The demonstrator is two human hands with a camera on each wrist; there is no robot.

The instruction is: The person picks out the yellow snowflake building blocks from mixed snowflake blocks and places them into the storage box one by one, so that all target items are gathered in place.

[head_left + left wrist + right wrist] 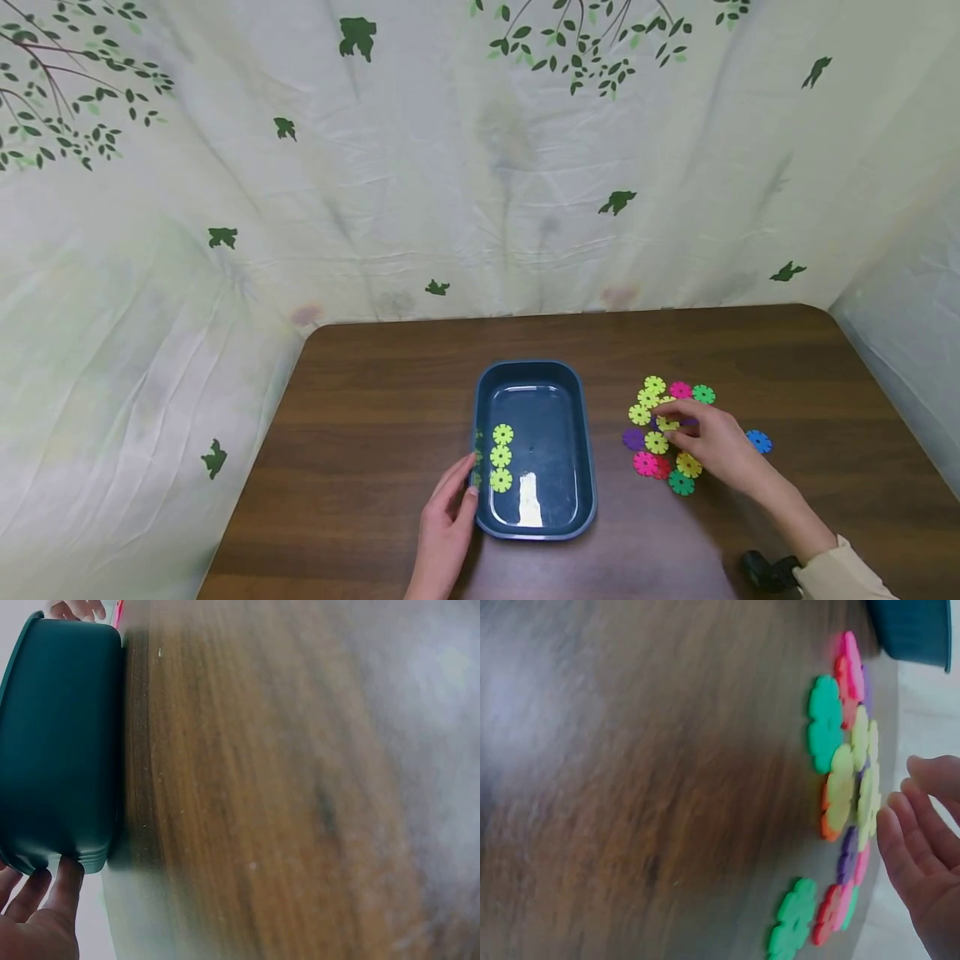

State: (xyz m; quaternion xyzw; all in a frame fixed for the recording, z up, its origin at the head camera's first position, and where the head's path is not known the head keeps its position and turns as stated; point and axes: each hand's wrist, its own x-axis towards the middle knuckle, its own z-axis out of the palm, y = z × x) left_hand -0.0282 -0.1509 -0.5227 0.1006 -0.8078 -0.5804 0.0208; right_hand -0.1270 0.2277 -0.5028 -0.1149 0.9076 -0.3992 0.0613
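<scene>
As seen from the head view, a blue tray [551, 450] just to the right of the left hand [444, 521], with its long axis from the near side of the table [360, 467] toward the far side. Touched at its outer left wall by nearly straight left fingertips. Inside, just past those fingertips, three yellow-green flower pieces [500, 457], flat in a row roughly parallel to that axis. Beneath and around the fingertips of the right hand [708, 437], a loose cluster of flower pieces [656, 442], flat, partly overlapping, too round for any one direction. Thumb and forefinger a little apart over yellow-green ones; cannot tell about contact. To the right of those knuckles, a blue piece [759, 441].

Smooth, glossy and plastic-looking, the tray, with rounded corners and a bright reflection on its floor. Thin discs with notched petals, the pieces, in yellow-green, pink, purple, red, green and yellow.

Under both sets of fingers, brown wood grain. Well beyond them, pale wrinkled cloth [450, 167] with dark green leaf-like prints [357, 38] and leafy branches [588, 50]. Behind the right fingers, at the wrist, a black device [768, 573] and a cream sleeve [843, 575].
</scene>
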